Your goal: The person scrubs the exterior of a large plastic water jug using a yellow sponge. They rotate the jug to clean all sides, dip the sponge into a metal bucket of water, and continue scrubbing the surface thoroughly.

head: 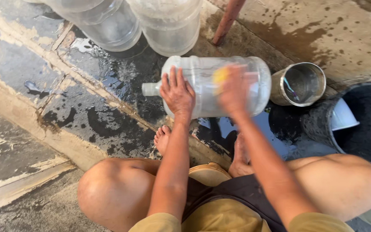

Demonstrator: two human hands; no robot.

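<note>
Jug [207, 86] lay on its side on the wet floor [86, 111], neck pointing left, scrub apparently mid-way. Left hand [177, 92] pressed flat near the shoulder, fingers spread; right hand [233, 90] was blurred over a yellow sponge [220, 75], grip unclear. Metal can [299, 83] and dark bucket [357, 124] sat just right; neighbouring jugs [142, 21] stood behind, state unclear.

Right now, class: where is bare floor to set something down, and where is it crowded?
Free: the wet floor left of the water jug lying under both hands. Crowded: upright jugs behind it; steel pot and black bucket to its right.
</note>
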